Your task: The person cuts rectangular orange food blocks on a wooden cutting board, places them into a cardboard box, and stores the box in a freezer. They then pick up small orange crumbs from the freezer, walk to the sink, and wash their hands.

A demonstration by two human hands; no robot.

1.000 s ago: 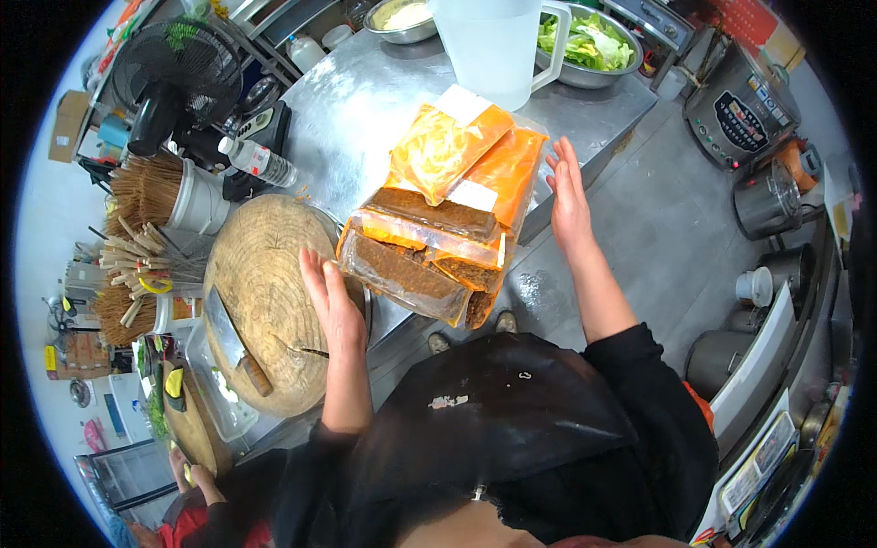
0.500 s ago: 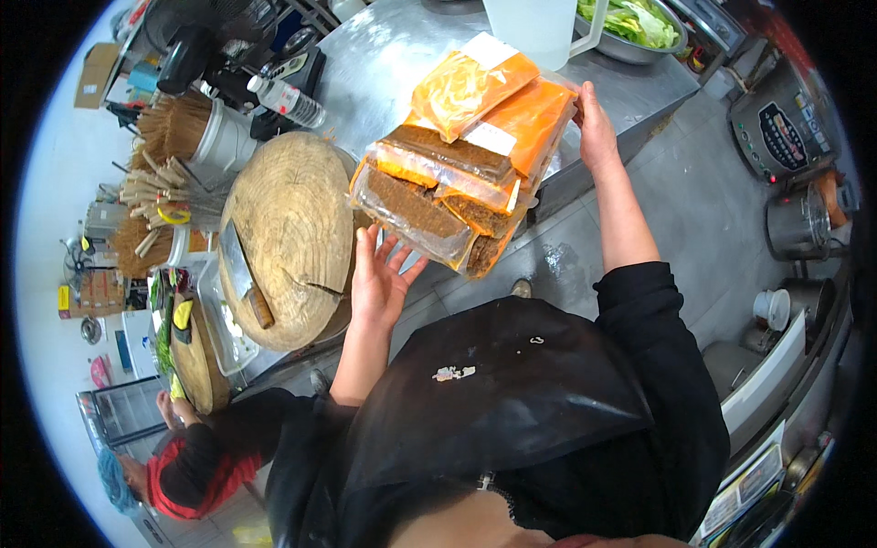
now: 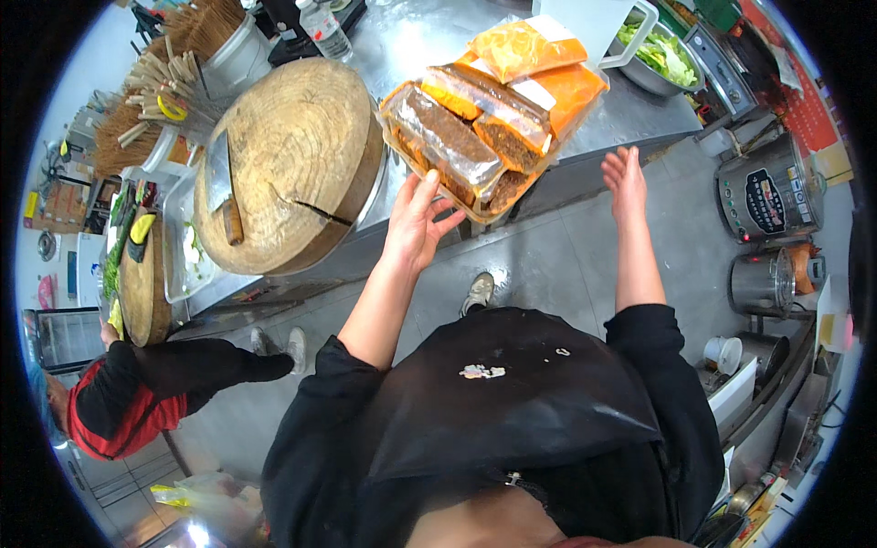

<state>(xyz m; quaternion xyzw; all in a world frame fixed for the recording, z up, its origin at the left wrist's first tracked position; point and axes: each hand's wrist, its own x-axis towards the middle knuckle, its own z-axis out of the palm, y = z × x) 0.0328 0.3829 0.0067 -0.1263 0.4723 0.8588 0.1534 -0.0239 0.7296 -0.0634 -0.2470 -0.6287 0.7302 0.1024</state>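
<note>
- Tub, clear and piled with packets, sits at the near edge of the steel table, its near corner reaching past that edge in this view; how much of its base the table bears cannot be told.
- Left hand is spread, fingers apart, tips against or just beside the tub's near left rim; exact contact is hard to tell.
- Right hand is open and holds nothing, fingers upward, apart from the tub, over the floor to its right.
- Orange packets lie at the tub's far side, the top one with a pale label on its upper corner; a second pale label shows below it. Print on both is too small to read.
- Brown packets fill the near side, in clear, shiny wrap.
- Bottle, clear, wears a pale label with red marks, unreadable at this size.
- Cooker, steel, bears a dark panel with rows of white characters and smaller stickers beside it.
- Red board at the far right carries pale printing, bent by the lens.
- Chopping block stands left of the tub, a cleaver lying on it.
- Pitcher, white, stands behind the tub, near a bowl of lettuce.
</note>
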